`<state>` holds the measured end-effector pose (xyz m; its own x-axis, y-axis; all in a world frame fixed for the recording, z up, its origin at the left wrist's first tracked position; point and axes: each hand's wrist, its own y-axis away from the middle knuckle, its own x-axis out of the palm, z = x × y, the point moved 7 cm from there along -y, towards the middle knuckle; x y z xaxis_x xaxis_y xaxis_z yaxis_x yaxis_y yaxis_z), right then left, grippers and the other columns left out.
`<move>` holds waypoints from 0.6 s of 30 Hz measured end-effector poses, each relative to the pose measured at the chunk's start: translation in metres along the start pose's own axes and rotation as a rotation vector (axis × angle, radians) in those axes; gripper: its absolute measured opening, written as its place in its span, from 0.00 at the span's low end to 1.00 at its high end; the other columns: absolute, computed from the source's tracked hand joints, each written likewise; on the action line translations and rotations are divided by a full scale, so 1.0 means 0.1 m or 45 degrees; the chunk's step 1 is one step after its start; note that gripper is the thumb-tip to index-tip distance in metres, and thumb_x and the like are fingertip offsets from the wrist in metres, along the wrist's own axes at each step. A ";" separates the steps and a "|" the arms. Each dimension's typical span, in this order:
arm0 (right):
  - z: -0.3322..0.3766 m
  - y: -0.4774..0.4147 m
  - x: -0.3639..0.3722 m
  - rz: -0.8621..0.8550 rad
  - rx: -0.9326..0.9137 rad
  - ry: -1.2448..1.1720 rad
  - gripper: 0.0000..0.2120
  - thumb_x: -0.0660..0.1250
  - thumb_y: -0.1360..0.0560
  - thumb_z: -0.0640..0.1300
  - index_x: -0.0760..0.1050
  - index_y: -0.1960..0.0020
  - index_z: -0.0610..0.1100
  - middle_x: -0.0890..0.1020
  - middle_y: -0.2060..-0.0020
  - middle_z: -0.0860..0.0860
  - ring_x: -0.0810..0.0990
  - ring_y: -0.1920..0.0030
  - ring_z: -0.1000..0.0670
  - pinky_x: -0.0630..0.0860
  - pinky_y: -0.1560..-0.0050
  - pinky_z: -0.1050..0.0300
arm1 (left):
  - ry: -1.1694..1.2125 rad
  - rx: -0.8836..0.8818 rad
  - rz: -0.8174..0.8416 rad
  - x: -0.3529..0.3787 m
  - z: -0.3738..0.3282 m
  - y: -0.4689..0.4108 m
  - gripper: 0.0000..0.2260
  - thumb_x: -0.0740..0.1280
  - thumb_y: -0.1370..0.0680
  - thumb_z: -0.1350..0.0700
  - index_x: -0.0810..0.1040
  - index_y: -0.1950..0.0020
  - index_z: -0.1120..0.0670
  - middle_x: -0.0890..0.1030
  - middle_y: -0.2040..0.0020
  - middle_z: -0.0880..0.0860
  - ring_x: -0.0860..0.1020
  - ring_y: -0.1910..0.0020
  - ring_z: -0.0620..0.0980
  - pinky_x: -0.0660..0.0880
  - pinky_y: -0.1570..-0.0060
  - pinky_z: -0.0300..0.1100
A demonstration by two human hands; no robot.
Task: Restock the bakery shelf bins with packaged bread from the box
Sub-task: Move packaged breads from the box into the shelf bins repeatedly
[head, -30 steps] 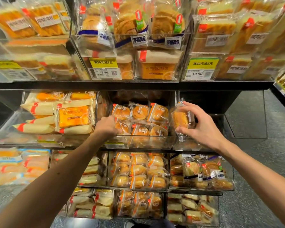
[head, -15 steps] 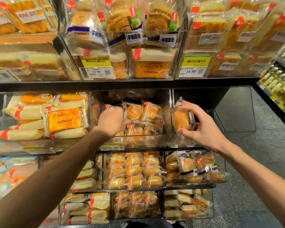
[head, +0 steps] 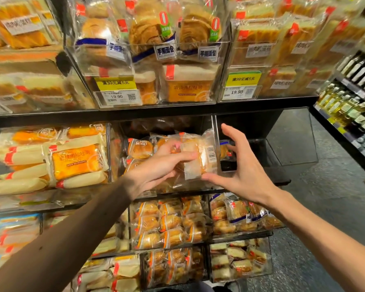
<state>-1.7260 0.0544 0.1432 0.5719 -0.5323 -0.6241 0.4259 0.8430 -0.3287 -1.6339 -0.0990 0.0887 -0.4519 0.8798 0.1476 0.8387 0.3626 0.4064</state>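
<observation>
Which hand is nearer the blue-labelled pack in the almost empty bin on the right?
Right. The right hand is spread open directly in front of that blue-labelled pack, partly covering it. The left hand sits further left, gripping a clear bread packet before the middle bin.

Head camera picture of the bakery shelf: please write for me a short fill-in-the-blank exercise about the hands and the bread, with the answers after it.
1. The clear bread packet is gripped by the ____ hand.
2. The right hand is ____, fingers spread beside the packet.
3. Both white price tags read ____.
4. The promotion label above the right-side price tag is coloured ____.

Missing words: left; open; 19.90; yellow
</observation>
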 end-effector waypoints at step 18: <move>-0.08 -0.26 0.62 0.309 0.880 -0.983 0.19 0.71 0.25 0.37 0.74 0.35 0.43 0.83 0.44 0.42 0.86 0.53 0.47 0.84 0.56 0.54 | -1.366 0.797 -0.319 -0.68 -0.28 0.53 0.34 0.74 0.26 0.61 0.64 0.26 0.43 0.66 0.28 0.46 0.61 0.28 0.40 0.61 0.29 0.40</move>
<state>-1.7078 -0.0001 0.1076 0.8814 -0.4657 0.0795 0.4078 0.8350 0.3695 -1.5669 -0.1486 0.1255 -0.3917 0.4661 -0.7933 0.8984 0.3798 -0.2204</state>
